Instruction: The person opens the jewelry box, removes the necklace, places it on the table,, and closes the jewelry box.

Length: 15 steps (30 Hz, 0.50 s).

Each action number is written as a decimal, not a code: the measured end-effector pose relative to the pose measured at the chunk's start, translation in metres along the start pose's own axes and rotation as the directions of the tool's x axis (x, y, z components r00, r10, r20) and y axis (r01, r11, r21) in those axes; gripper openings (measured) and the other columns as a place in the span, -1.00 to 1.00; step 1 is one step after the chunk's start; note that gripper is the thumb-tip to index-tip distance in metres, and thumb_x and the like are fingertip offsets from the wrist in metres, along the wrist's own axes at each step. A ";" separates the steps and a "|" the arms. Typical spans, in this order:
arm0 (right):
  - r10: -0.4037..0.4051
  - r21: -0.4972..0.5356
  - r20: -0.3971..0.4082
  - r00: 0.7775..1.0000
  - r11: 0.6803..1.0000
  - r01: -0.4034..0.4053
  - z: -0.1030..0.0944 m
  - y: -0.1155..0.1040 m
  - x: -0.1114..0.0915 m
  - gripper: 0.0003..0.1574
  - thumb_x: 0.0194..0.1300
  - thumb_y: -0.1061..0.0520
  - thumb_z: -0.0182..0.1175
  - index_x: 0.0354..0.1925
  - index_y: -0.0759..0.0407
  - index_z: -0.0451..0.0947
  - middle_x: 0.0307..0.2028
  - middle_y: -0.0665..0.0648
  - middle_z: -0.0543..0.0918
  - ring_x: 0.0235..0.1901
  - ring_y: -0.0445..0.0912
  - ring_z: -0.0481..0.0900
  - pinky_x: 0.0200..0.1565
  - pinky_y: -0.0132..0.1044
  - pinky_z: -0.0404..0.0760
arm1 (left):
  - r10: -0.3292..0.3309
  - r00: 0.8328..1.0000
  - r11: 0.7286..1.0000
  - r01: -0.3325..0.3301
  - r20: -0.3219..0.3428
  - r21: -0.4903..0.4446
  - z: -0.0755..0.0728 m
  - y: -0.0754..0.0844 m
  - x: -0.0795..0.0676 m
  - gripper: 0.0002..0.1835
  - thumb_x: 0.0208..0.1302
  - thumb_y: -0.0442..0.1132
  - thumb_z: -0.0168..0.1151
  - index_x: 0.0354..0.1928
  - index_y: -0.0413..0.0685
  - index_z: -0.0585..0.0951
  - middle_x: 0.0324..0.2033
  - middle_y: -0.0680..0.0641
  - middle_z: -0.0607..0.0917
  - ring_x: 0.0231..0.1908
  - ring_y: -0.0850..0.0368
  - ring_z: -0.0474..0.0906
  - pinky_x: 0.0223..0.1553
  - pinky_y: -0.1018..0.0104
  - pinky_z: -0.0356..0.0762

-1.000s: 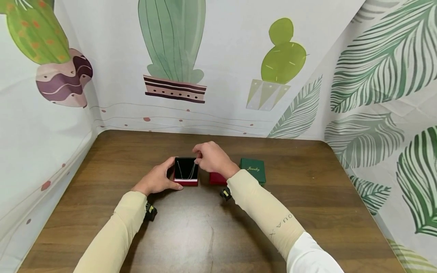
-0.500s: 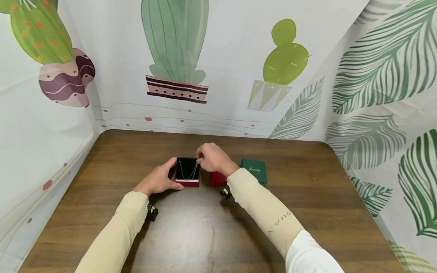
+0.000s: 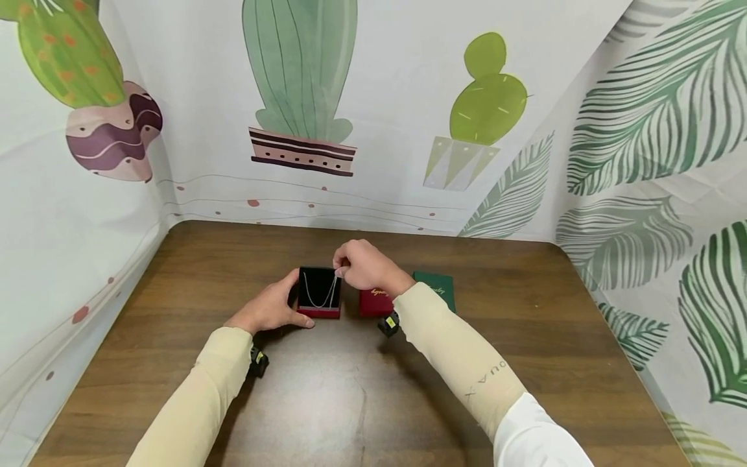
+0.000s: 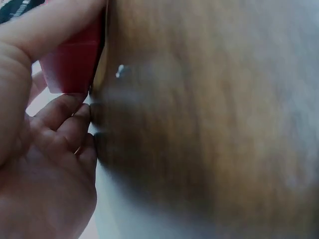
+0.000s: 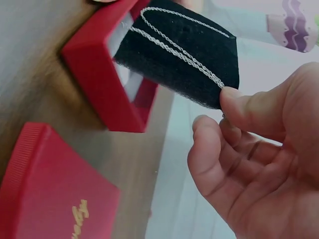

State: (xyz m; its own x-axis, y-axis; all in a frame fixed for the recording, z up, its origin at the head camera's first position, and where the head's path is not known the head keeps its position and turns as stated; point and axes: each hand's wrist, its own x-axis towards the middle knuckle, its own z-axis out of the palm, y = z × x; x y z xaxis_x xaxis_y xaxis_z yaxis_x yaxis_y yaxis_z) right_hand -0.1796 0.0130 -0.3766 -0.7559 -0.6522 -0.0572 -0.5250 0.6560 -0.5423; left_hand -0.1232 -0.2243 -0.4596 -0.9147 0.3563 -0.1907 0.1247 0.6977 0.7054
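An open red jewelry box stands near the middle of the table, gripped at its left side by my left hand, thumb at the front. In the left wrist view, fingers also rest against the red box. A black velvet insert carries a silver chain necklace and stands tilted partly out of the box. My right hand pinches its corner between thumb and fingers, the thumb lying over the end of the chain. Whether the chain itself is pinched is hard to see.
Right of the box lies a red lid with gold lettering, close under my right wrist. Beyond it sits a green jewelry box, partly covered by the forearm. A patterned cloth hangs behind the wooden table.
My right hand has risen slightly and its forearm has shifted right, showing more of the red lid's lettering. The insert's tilt looks a little changed. My left hand keeps its hold.
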 end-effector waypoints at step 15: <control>0.043 0.151 0.041 0.998 0.987 -0.049 -0.023 -0.011 -0.012 -0.86 0.48 0.26 0.21 -0.26 0.24 0.67 -0.38 0.21 0.67 -0.58 -0.16 0.49 -0.36 -0.37 0.51 | 0.050 0.998 0.966 -0.058 -0.038 -0.253 -0.023 0.012 -0.032 -0.11 0.43 0.08 0.33 0.62 -0.12 0.18 0.59 -0.24 0.27 0.55 -0.32 0.23 0.48 -0.31 0.29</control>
State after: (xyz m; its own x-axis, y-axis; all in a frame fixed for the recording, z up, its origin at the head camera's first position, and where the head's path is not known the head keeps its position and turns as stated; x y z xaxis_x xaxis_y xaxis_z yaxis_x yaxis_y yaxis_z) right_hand -0.1738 0.0224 -0.3507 -0.7613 -0.6382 -0.1144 -0.4225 0.6221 -0.6591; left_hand -0.1016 -0.2414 -0.4291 -0.9213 0.3670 -0.1287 0.0766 0.4957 0.8651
